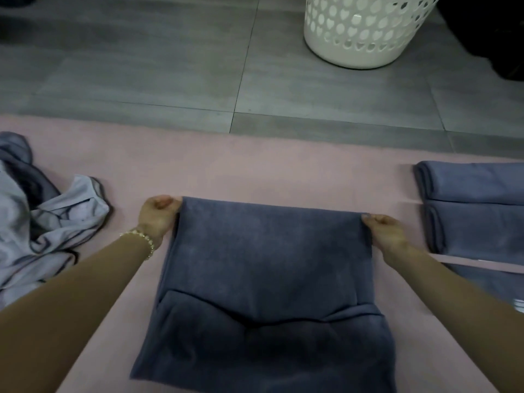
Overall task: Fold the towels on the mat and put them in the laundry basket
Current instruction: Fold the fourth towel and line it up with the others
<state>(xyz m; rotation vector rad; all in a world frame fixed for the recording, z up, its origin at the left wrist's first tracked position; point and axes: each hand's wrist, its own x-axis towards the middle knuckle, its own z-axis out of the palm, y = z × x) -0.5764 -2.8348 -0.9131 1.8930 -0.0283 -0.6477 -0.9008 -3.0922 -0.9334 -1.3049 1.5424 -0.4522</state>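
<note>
Plain pink mat (255,165). Dark blue towel (269,265) mid-mat; pale lilac-grey crumpled cloths (56,217) at the mat's left. White basket (363,32) beyond the mat, dotted with holes.

Towel (269,268) mid-mat (226,165), heap (51,217) left, folded towels (476,205) right, basket (365,32) beyond.

Pink mat (255,165) on grey floor (141,66) bears a towel (269,265), crumpled heap (42,217) left, folded towels (476,211) right; basket (360,32) stands far.

Single head view, wide-angle, looking forward-down from close above pink mat (255,165); laundry basket (365,32) at top edge.
</note>
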